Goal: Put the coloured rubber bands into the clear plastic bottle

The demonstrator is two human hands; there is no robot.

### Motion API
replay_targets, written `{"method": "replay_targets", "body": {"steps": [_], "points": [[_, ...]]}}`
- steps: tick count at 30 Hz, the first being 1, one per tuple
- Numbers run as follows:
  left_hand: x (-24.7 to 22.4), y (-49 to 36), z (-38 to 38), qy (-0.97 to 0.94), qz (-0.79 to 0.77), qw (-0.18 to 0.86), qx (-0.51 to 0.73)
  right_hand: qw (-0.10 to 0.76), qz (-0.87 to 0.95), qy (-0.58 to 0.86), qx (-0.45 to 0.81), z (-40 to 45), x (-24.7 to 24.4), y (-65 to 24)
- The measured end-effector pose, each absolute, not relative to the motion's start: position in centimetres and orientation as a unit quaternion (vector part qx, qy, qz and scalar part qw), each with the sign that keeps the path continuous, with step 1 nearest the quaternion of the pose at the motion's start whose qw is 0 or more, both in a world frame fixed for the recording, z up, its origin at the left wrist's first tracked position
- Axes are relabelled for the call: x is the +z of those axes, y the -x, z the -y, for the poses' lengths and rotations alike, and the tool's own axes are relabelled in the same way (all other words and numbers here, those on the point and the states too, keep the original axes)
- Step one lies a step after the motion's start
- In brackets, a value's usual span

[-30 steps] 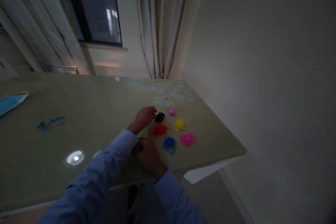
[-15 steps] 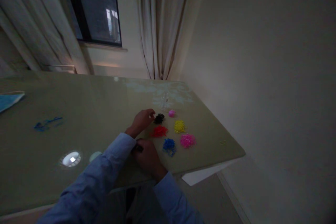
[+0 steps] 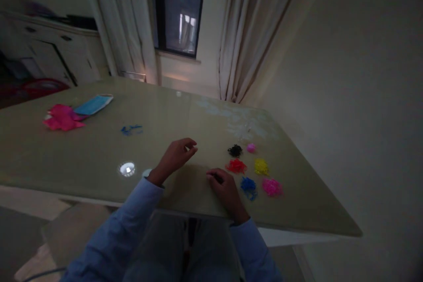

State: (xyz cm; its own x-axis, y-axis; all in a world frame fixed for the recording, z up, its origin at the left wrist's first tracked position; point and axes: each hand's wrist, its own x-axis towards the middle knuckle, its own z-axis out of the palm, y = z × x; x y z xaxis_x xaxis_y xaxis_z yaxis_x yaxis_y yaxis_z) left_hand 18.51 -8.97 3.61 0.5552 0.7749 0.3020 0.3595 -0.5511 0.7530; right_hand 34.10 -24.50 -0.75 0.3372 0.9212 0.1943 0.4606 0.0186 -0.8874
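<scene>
My left hand (image 3: 176,157) hovers over the table with thumb and fingertips pinched together; anything between them is too small to name. My right hand (image 3: 225,187) rests near the front edge, its fingers curled in, with something dark and unclear inside the curl. To its right lie small piles of thin pieces: black (image 3: 235,150), red (image 3: 236,166), blue (image 3: 249,187), yellow (image 3: 261,166) and bright pink (image 3: 272,187). A small pink clump (image 3: 251,148) sits beside the black pile.
Loose blue pieces (image 3: 131,130) lie on the table (image 3: 158,114) left of my hands. Farther left are a blue face mask (image 3: 94,105) and a crumpled pink item (image 3: 64,118). Curtains and a window stand behind; a wall rises at the right.
The view has turned left, bringing the pink item into sight. My left hand has moved away from the black pile, and the two hands are farther apart.
</scene>
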Motion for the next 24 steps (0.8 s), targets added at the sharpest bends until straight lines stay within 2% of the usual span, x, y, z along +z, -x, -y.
{"method": "replay_targets", "body": {"steps": [8, 13, 19, 21, 24], "points": [[1.3, -9.2, 8.2, -0.795, -0.419, 0.294, 0.327, 0.429, 0.488, 0.724, 0.230, 24.1, -0.4, -34.7], [-0.8, -6.2, 9.2, -0.750, -0.449, 0.306, 0.378, 0.389, 0.483, 0.750, 0.230, 20.9, 0.6, -33.1], [-1.2, -5.9, 9.7, -0.673, -0.416, 0.410, 0.454, 0.344, 0.609, 0.671, 0.244, 12.2, 3.0, -26.9], [-1.0, -5.8, 9.6, -0.605, -0.413, 0.469, 0.493, 0.255, 0.690, 0.646, 0.202, 8.6, 3.7, -24.6], [-0.7, -5.7, 9.4, -0.497, -0.423, 0.527, 0.545, 0.206, 0.732, 0.626, 0.176, 3.4, 4.2, -21.6]]}}
